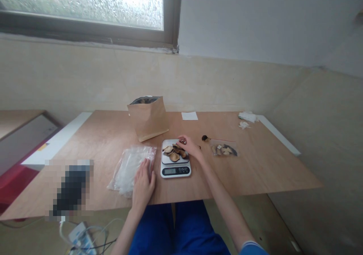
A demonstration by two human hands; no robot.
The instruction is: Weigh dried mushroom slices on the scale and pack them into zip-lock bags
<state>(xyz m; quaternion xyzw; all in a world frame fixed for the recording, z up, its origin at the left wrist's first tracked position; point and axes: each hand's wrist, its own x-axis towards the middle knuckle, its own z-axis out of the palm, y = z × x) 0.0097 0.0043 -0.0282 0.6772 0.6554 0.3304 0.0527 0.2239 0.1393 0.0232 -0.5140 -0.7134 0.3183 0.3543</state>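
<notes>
A white kitchen scale (176, 173) stands in front of me, its steel plate bearing a small pile of dried mushroom pieces (174, 156), brown with pale undersides. At the plate's back right edge, my right hand (189, 146) has thumb and fingers closed around a dark mushroom piece, partly hidden by the fingers. Left of the scale lies a stack of clear plastic zip bags (127, 168). My left hand (144, 181) rests on the stack with its fingers stretched out. The scale's display digits are too small to read.
Behind the scale stands an open kraft paper pouch (149, 118). To the right lie a filled zip bag (224, 148) and a single dark mushroom (205, 138). White paper (189, 115) and crumpled scraps (244, 125) lie farther back. A blurred dark object (72, 187) is at left.
</notes>
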